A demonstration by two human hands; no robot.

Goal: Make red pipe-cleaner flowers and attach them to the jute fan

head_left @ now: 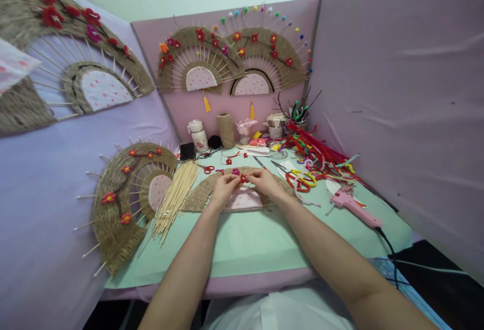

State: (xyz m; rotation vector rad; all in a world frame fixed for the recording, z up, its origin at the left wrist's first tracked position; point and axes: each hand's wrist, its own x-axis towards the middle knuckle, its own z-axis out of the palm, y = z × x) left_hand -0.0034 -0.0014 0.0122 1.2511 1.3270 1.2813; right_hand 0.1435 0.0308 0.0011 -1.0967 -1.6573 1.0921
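A half-round woven jute fan [200, 196] with a pink centre lies flat on the green table mat [245, 242]. Both my hands rest on its upper rim. My left hand [224, 189] and my right hand [264, 183] pinch a small red pipe-cleaner flower [243, 179] between their fingertips, fingers curled together. A purple flower [236, 171] sits on the fan just behind them.
A bundle of bamboo sticks [176, 199] lies left of the fan, with a finished fan [124, 204] leaning on the left wall. Red-handled scissors [206, 169], a twine spool [226, 129], a heap of coloured pipe cleaners [313, 161] and a pink glue gun [353, 204] surround the work.
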